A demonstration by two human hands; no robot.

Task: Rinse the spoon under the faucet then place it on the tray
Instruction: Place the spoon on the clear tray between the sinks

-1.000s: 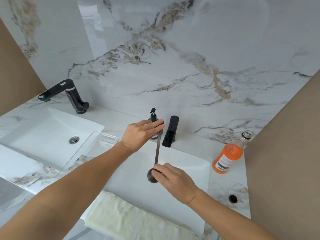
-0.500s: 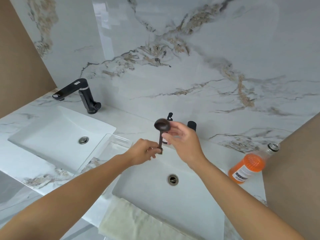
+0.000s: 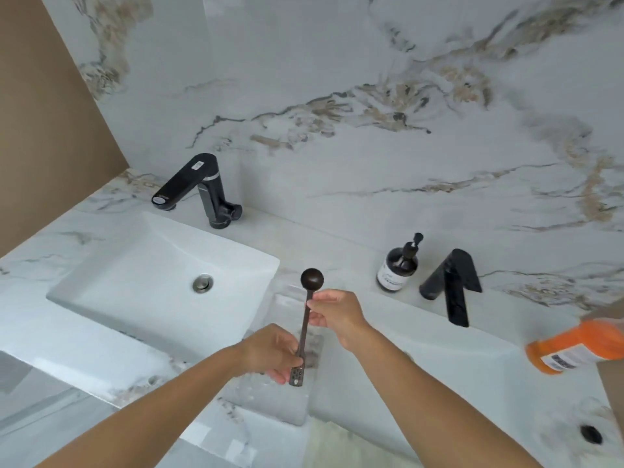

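Both hands, left (image 3: 270, 352) and right (image 3: 332, 314), are gripping the dark round-bowled metal spoon (image 3: 305, 327) over the clear plastic tray (image 3: 270, 403); placing seems underway, release remaining.

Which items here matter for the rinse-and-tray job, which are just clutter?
Job:
spoon, held by left hand and right hand
tray, clear, under the spoon
right faucet
right sink

Clutter:
left faucet
left sink
soap bottle
orange bottle
towel
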